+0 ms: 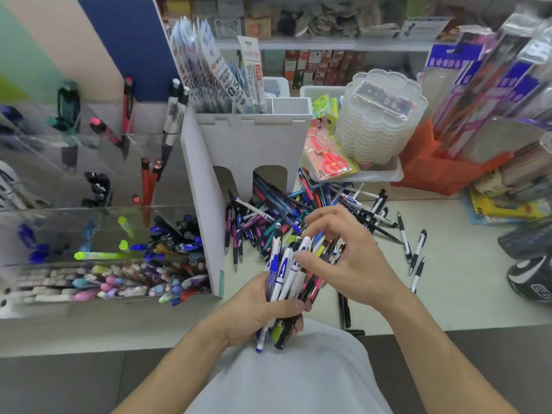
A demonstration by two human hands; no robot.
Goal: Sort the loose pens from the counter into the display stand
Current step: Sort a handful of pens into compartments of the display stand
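The left hand (254,309) grips a thick bundle of pens (286,273) over the counter's (448,279) front edge, and the right hand (343,258) pinches at the bundle's tops. The clear display stand (98,234) on the left already holds plenty, yet the big loose pile (268,216) remains mid-counter, so sorting looks roughly half done.
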